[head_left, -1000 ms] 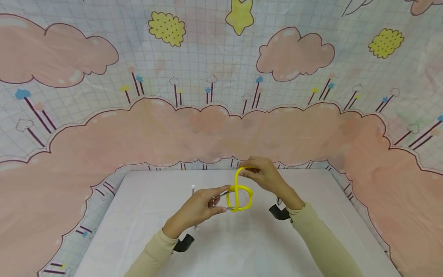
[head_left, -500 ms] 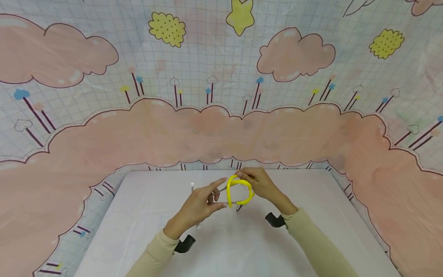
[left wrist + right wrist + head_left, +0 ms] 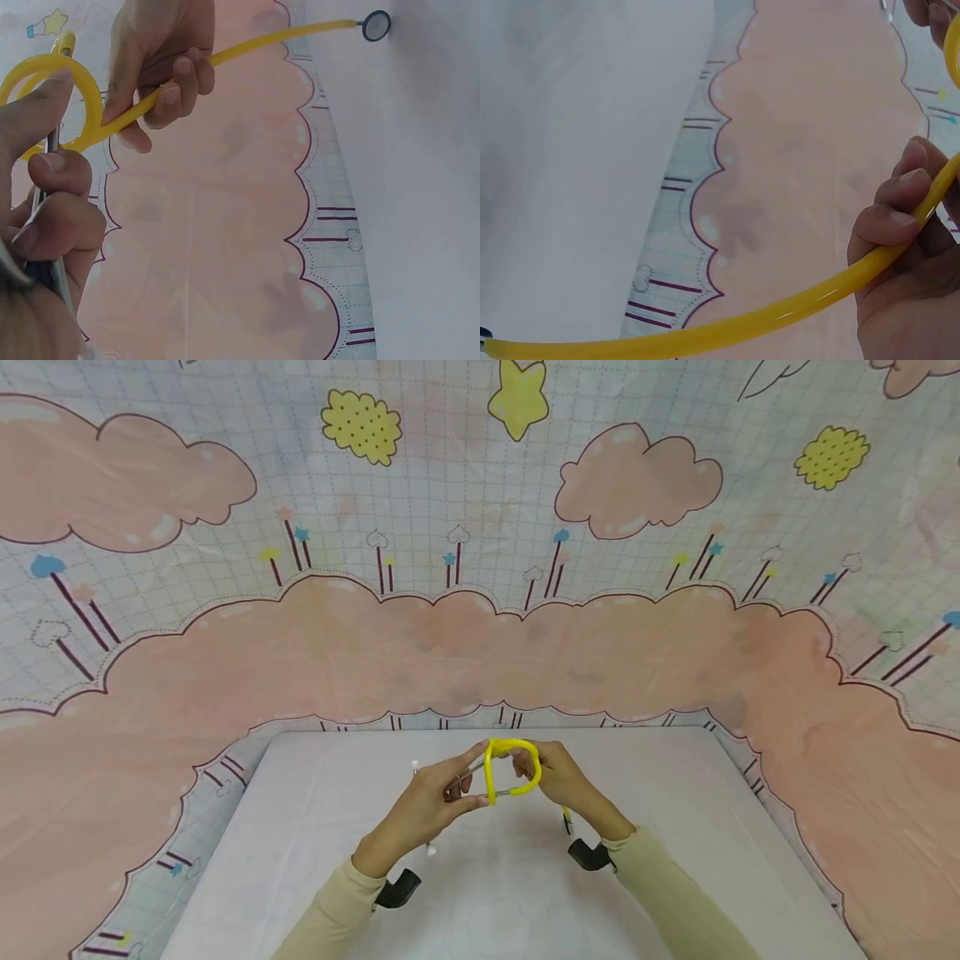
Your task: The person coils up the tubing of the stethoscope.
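A stethoscope with yellow tubing [image 3: 487,770] is held between both hands above the table. My left hand [image 3: 427,797] grips its metal ear tubes [image 3: 504,792], and white eartips [image 3: 431,852] stick out behind that hand. The tubing is looped around the metal tubes just past my left fingertips. My right hand [image 3: 566,777] holds the tubing close to the loop; in the right wrist view its fingers [image 3: 889,225] curl around it. From there the tubing runs on to the round chestpiece [image 3: 376,26], which hangs free below the right hand.
A white table [image 3: 480,893] lies under the hands. Behind it stands a backdrop [image 3: 450,652] printed with pink clouds and stars. Each wrist carries a black camera mount [image 3: 399,888].
My right hand has come down and slightly left, drawing the tubing around the metal ear tubes. The chestpiece swung left, then right, under the hand. My left hand has kept its hold.
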`<action>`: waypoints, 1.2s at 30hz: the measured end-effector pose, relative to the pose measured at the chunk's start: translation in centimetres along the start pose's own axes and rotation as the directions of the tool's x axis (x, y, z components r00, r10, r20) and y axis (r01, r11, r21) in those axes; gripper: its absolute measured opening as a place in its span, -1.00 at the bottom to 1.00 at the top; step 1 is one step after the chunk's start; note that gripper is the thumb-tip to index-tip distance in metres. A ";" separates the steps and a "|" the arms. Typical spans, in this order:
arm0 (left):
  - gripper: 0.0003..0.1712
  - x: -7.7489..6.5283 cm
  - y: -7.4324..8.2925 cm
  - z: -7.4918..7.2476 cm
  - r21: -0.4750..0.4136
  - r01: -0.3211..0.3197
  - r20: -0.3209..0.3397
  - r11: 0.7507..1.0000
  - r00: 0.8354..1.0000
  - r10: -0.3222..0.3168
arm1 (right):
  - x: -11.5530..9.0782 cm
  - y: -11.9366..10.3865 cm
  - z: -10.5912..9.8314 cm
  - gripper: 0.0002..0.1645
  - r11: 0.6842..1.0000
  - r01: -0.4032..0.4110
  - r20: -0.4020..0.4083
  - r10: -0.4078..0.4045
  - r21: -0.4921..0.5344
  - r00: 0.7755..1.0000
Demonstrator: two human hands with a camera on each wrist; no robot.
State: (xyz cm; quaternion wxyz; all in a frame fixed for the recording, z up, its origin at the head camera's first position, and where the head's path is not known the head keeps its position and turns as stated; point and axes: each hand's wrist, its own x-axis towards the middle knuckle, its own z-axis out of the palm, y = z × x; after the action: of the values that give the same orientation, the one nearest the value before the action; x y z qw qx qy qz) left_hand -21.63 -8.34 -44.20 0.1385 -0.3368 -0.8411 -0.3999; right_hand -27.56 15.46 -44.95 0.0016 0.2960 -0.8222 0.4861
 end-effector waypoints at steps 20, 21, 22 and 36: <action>-0.08 0.3 -1.4 -0.6 -0.144 0.105 -0.199 0.984 0.971 -0.133 | -1.1 1.5 0.8 -0.70 0.997 -0.060 0.027 0.061 -0.045 0.998; -0.07 0.3 -1.4 -0.6 -0.155 0.108 -0.210 0.982 0.968 -0.140 | -1.2 1.5 0.8 -0.69 0.997 -0.062 0.027 0.064 -0.044 0.998; -0.07 0.3 -1.5 -0.7 -0.164 0.108 -0.223 0.981 0.964 -0.144 | -1.2 1.5 0.8 -0.67 0.997 -0.066 0.026 0.067 -0.043 0.997; -0.07 -0.2 -1.9 -1.3 -0.231 0.195 -0.297 0.953 0.919 -0.260 | -3.9 2.1 1.2 -0.66 0.988 -0.096 0.041 0.101 -0.123 0.994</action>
State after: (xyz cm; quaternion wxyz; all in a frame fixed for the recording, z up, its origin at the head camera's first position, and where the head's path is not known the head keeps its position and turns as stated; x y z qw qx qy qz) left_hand -22.83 -10.32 -44.56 0.1932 -0.1781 -0.7965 -0.5445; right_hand -25.05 17.13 -48.40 -0.0240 0.2658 -0.8636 0.4277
